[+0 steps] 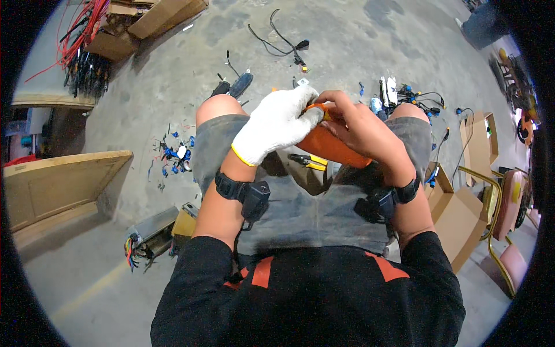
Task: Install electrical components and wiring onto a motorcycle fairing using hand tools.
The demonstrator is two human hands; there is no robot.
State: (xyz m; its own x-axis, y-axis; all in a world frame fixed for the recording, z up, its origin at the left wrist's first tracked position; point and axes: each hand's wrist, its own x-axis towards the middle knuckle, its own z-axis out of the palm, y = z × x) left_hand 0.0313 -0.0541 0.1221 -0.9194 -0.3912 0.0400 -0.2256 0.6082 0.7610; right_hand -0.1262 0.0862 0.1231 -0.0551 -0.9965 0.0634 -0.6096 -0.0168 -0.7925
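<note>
A smooth, elongated orange piece [330, 147] is held up above my lap, partly hidden by my hands. My left hand [278, 122], in a white knit glove with a yellow cuff, closes round its upper left end, thumb pressed on top. Bare and bent at the fingers, my right hand [364, 130] grips the same end from the right, its fingertips meeting the gloved thumb. What the fingertips pinch there is too small to make out. Below the orange piece, between my legs, lie yellow-and-black pliers [312, 162].
Black cables [281, 46] lie on the concrete floor ahead. Blue connectors and wire scraps [175, 153] are scattered left, with more parts [399, 95] beyond my right knee. A wooden panel [63, 196] stands left; an open cardboard box [457, 214] and chair [500, 225] stand right.
</note>
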